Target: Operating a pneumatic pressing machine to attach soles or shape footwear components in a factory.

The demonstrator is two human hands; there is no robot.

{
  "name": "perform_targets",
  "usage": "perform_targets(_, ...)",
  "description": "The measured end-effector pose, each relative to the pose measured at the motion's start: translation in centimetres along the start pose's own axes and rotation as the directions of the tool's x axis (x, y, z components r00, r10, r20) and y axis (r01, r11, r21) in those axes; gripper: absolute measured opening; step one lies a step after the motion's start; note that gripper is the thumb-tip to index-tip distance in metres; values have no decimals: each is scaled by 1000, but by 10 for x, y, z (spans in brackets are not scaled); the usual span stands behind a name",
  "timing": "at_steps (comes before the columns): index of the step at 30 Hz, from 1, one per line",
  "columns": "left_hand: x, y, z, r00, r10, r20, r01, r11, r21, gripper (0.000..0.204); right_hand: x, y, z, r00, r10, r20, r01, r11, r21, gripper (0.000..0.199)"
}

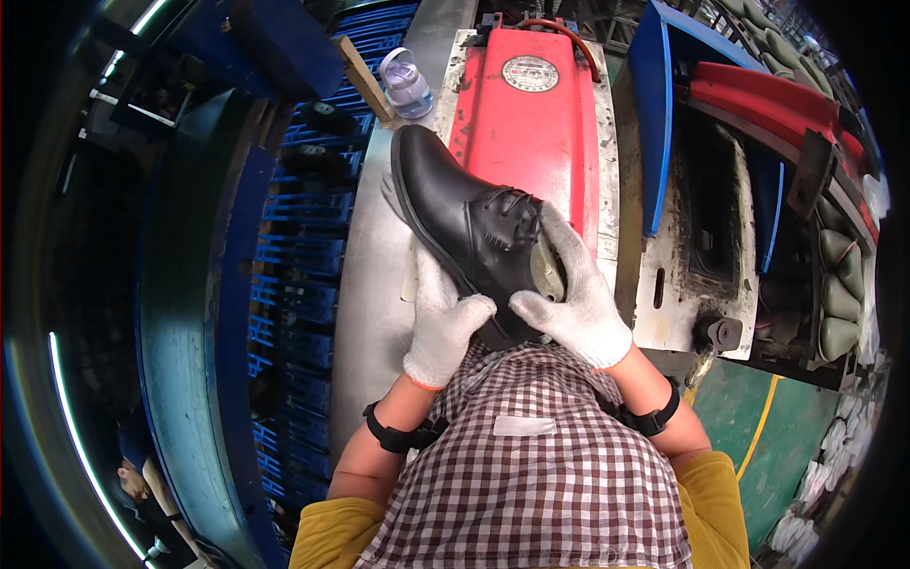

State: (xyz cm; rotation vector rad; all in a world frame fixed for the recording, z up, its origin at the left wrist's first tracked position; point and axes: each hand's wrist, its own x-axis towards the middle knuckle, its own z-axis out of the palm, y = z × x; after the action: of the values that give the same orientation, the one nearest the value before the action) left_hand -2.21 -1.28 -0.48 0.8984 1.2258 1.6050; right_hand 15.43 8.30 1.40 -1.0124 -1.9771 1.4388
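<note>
- Black leather shoe (pixel 464 228), laced, last inside; sole side faces left.
- Left hand (pixel 444 322) cups its heel; right hand (pixel 569 299) clasps the collar.
- Red machine (pixel 531 123) beyond, untouched.

Black leather lace-up shoe (pixel 464 223) held up over the metal table (pixel 374 284), toe pointing away and to the left, sole edge facing left; left hand (pixel 444 322) in a white knit glove cupping it from below at the heel end, right hand (pixel 573 294) gloved the same, wrapped over the laces and collar. Red machine cover (pixel 526 123) directly behind the shoe, clear plastic water bottle (pixel 406 83) lying at the table's far end. Blue slatted conveyor (pixel 303 237) alongside on the left with dark shoes on it, checked apron (pixel 540 474) at bottom.
</note>
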Motion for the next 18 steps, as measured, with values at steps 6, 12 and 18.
perform_targets(6, -11, -13, -25, 993, -102, -64, 87, 974, -210, 94, -4, -7, 9, 983, 64, 172, -71, 997, 36, 129)
perform_targets(12, -30, -13, -54, 971, -236, -28, 203, 886, -416, 92, -1, 5, 46, 898, 103, 429, -264, 904, 337, 122)
perform_targets(18, -46, -14, -90, 941, -299, -161, 233, 914, -332, 66, 23, 9, 96, 852, 207, 481, -465, 721, 513, 104)
